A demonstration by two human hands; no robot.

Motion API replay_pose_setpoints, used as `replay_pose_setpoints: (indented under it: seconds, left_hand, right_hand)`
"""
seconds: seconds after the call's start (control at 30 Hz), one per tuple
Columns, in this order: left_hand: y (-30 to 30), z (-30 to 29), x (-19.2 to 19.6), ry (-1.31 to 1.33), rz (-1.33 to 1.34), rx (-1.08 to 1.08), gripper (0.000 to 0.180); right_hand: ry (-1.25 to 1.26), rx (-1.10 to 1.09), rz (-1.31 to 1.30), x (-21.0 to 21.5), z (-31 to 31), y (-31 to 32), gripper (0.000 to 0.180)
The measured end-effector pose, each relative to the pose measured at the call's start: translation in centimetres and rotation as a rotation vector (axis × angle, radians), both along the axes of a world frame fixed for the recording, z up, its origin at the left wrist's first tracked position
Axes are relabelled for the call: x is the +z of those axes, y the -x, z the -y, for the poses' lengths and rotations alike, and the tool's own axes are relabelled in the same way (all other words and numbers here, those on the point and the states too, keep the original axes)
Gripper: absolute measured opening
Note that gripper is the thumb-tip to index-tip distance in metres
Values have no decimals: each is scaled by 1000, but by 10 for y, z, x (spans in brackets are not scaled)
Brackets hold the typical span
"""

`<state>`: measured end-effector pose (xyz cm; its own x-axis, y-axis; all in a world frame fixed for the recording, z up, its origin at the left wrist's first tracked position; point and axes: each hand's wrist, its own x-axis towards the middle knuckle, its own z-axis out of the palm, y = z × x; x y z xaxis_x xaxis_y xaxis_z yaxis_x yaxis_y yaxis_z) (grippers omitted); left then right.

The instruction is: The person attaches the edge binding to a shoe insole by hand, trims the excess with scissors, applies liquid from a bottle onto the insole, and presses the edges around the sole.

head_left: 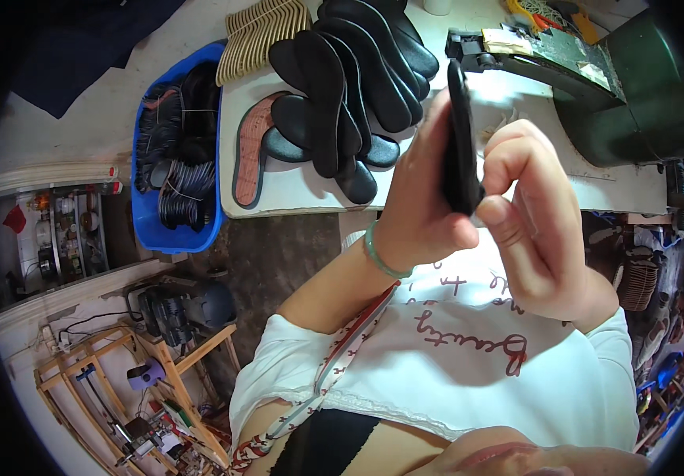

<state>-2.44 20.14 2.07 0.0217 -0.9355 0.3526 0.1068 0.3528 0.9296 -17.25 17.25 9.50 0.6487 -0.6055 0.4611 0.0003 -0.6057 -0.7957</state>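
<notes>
A black padded shoe insole is raised in front of me, turned nearly edge-on, so its broad faces hardly show. My left hand, with a green bangle at the wrist, supports it from the left; the palm lies along it and the thumb is near its lower end. At that lower end my right hand pinches the edge between thumb and forefinger, its other fingers curled. Behind them on the white table, several similar black insoles lie in an overlapping heap. One insole there shows a reddish patterned face with a dark rim.
A blue plastic tub with tied black bundles stands left of the table. Beige curved pieces stand in a row at the back. A dark green machine occupies the right side. A wooden frame is at lower left.
</notes>
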Motion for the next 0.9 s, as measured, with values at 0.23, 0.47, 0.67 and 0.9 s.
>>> replay_pose_setpoints:
  seconds: [0.23,0.47,0.67,0.9]
  left_hand:
    - [4,-9,16,150,140,-138,75]
    - [13,-17,13,117,-90,-5,66]
    - [13,-27,11,198,-27,188,48]
    - [11,-30,12,240,-53,349,35]
  right_hand:
    - [-83,-189,159,-15,7,-1,14]
    - [67,-192,185,-9,3,-9,15]
    - [-10,-206,213,-17,-3,-16,13]
    - [82,-65,125,-20,3,-8,17]
